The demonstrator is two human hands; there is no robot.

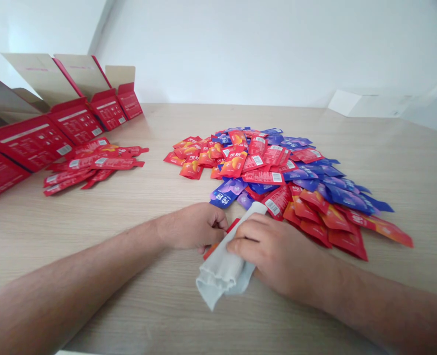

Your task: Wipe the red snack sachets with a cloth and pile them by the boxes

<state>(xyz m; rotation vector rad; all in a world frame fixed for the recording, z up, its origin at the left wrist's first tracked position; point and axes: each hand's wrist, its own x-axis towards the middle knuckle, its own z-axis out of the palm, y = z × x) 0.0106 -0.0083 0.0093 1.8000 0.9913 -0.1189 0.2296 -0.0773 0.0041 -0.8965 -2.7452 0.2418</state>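
Grey fabric: a cloth (221,272) laid over one red sachet (234,225), worked between two hands at the near edge of the heap.
Left hand (194,228) reaches in from the left, forearm low along the bench (137,207), fingers curled in and pinching the sachet's edge. Right hand (277,254) lies palm-down on the cloth, fingers pressed together, holding it to the sachet. Only the sachet's red corners show. The heap of red and blue sachets (295,172) lies just beyond. A smaller red lot (92,165) and open red boxes (74,121) sit far left.
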